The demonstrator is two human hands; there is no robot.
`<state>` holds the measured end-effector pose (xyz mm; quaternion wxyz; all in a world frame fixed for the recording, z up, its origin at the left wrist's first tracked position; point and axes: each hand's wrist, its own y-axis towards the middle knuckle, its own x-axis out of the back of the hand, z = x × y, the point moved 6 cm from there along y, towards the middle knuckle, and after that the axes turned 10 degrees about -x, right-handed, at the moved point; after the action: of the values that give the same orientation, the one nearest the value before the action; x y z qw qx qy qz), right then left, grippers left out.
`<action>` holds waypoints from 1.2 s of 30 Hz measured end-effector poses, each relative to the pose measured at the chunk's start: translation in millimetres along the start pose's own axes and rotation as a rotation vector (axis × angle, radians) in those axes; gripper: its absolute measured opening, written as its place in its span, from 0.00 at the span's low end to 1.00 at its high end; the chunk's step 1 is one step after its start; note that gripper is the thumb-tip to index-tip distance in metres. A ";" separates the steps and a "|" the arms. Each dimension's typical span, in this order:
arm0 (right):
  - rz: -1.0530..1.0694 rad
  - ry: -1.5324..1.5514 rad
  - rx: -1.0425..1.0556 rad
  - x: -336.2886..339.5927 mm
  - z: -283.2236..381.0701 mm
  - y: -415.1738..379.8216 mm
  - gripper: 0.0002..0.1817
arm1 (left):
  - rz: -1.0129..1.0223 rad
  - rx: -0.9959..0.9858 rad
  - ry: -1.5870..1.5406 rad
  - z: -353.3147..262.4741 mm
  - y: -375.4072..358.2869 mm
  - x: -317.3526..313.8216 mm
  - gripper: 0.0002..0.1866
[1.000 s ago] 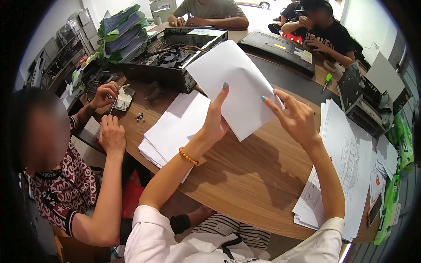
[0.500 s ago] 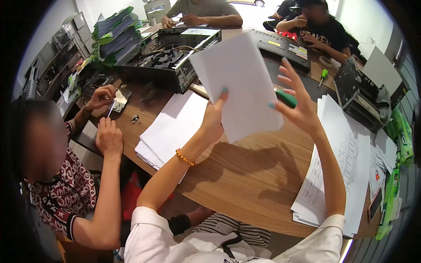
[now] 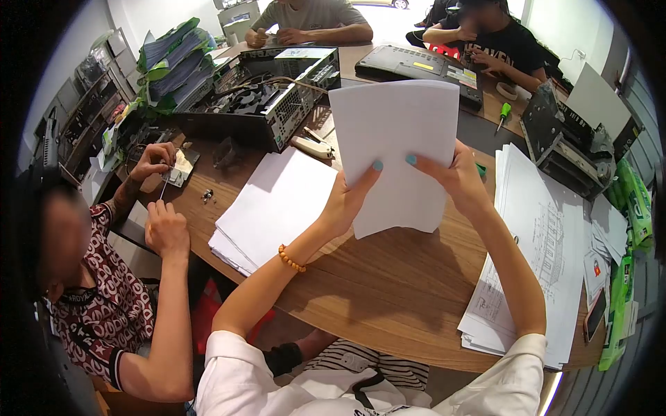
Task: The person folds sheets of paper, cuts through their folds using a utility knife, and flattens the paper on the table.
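Holding up white paper (image 3: 395, 121), pinched thumbs-front in left hand (image 3: 352, 197) and right hand (image 3: 460, 179) — likely needs even grip for next move.

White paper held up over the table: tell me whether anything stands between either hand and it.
Nothing visible does: the left hand and right hand both hold the white paper directly, thumbs against its near face. Its far side is hidden.

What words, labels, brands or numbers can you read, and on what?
"HEAVEN", on the black T-shirt.
"AROYAL", probably, on the collar of the patterned shirt.
Too small, blurred or cut off: drawings on the right, labels on the flat black device, lettering on the white shirt.
Held paper: no text visible.
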<state>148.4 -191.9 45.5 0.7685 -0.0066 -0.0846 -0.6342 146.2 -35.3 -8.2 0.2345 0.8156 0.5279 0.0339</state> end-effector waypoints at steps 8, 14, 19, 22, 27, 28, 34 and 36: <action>-0.107 0.021 -0.018 1.8 -6.7 0.8 0.14 | -0.027 -0.038 0.080 -3.0 -1.7 -1.9 0.16; -0.128 -0.108 0.079 9.7 -3.2 2.7 0.11 | -0.032 -0.060 0.178 -5.2 0.4 -0.3 0.17; 0.037 -0.103 0.020 35.2 -13.6 14.4 0.13 | -0.039 0.038 0.028 -6.4 1.9 -3.3 0.18; 0.168 -0.074 -0.033 46.9 -9.5 12.9 0.16 | -0.016 0.065 -0.063 -3.9 3.7 -2.8 0.19; 0.283 -0.029 -0.068 52.2 -16.1 11.8 0.18 | -0.050 0.209 -0.152 -2.8 -1.1 -11.1 0.20; 0.300 -0.048 -0.092 51.7 -19.1 12.5 0.18 | -0.036 0.207 -0.151 -1.2 -1.2 -10.2 0.20; 0.290 0.001 -0.107 58.9 -9.3 10.7 0.18 | -0.098 0.268 -0.135 3.7 -3.5 -4.1 0.21; 0.285 0.059 -0.110 61.6 -5.8 9.9 0.19 | -0.075 0.270 -0.177 3.0 -3.0 -6.7 0.21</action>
<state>170.0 -250.6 49.3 0.8514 -0.0417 -0.0254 -0.5223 141.6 -41.2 -10.8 0.1696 0.8193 0.5349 -0.1180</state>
